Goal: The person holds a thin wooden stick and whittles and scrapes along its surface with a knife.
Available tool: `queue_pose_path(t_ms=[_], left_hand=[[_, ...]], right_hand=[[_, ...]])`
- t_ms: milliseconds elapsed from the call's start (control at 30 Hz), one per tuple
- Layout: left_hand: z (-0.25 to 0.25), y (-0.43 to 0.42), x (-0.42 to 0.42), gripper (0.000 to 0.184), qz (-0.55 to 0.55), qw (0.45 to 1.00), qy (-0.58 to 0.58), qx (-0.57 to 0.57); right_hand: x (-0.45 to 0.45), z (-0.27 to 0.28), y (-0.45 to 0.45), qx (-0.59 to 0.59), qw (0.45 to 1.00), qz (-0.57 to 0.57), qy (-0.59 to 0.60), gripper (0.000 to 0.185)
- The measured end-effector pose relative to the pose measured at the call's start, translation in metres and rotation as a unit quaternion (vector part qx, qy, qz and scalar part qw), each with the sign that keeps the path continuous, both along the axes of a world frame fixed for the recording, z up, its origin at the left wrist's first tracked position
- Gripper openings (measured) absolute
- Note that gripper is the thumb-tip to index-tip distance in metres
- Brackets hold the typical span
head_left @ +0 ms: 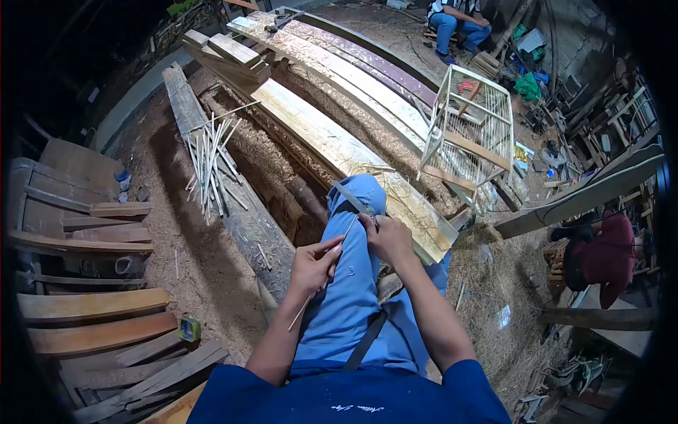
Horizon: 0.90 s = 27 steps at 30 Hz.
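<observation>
My left hand (312,268) is closed round a thin wooden stick (299,312), which runs from below the wrist up past the fingers toward the knee. In my right hand (388,239) is a knife (350,196), its flat blade pointing up and left over the blue jeans at my knee. The stick's upper end lies close to the blade; whether they touch I cannot tell. Both hands rest near my raised thigh. A bundle of similar thin sticks (210,159) lies on a weathered plank (247,212) to the left.
A slatted wooden cage (470,131) stands on long boards (318,127) at the upper right. Curved wood pieces (99,304) and a yellow tape measure (188,328) lie at the left. One person (459,28) sits at the back, another (607,254) is at the right. Shavings cover the ground.
</observation>
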<state>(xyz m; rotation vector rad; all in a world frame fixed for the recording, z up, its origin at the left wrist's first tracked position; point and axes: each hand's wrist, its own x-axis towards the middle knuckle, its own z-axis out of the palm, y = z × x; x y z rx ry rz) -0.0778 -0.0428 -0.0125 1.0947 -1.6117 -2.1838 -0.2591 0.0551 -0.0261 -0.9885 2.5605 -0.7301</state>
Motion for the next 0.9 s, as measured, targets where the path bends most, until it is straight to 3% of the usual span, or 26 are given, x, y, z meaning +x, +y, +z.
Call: queue_pose_path(t_ms=[167, 233, 500, 900], left_hand=[[-0.004, -0.017, -0.029, 0.033, -0.01, 1.0, 0.014, -0.005], [0.005, -0.018, -0.032, 0.034, -0.023, 1.0, -0.009, -0.018], [-0.013, -0.012, -0.01, 0.031, -0.019, 0.999, 0.032, -0.014], [-0.01, -0.018, -0.032, 0.032, -0.015, 1.0, 0.018, -0.006]], right_hand=[[0.007, -0.006, 0.012, 0.002, 0.998, 0.059, 0.001, 0.066], [0.009, -0.007, 0.013, -0.016, 0.998, 0.058, 0.022, 0.055], [0.002, -0.002, 0.003, 0.02, 1.0, 0.023, -0.007, 0.064], [0.008, -0.006, 0.011, -0.025, 0.998, 0.056, 0.018, 0.057]])
